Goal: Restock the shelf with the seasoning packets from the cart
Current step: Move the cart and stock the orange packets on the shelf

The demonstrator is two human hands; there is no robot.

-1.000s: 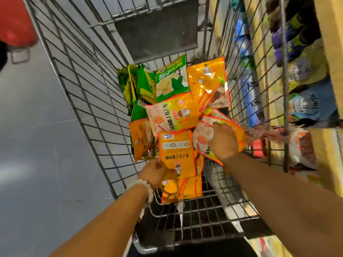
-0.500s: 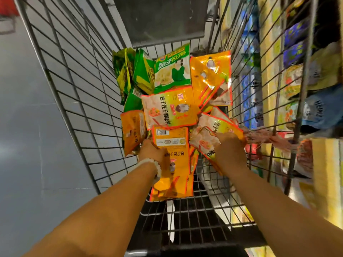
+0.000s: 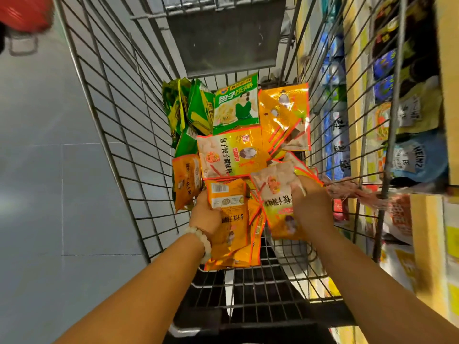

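A wire cart (image 3: pixel 116 135) holds a pile of orange seasoning packets (image 3: pixel 229 153) and green seasoning packets (image 3: pixel 236 104). My left hand (image 3: pixel 206 217), a bead bracelet on its wrist, grips a stack of orange packets (image 3: pixel 231 234) at the near end of the pile. My right hand (image 3: pixel 310 207) grips another bunch of orange packets (image 3: pixel 275 192), lifted and tilted above the pile. The shelf (image 3: pixel 427 219) runs along the right of the cart, seen through the wire side.
The shelf carries blue packets (image 3: pixel 335 135), a Heinz pouch (image 3: pixel 417 157) and dark jars. The cart's grey child-seat flap (image 3: pixel 223 43) stands at its far end. Grey tiled floor (image 3: pixel 44 170) lies to the left, a red object (image 3: pixel 22 11) at the top left.
My right hand has lifted its bunch of orange packets up off the pile and turned them. My left hand has closed on its own stack and raised it slightly.
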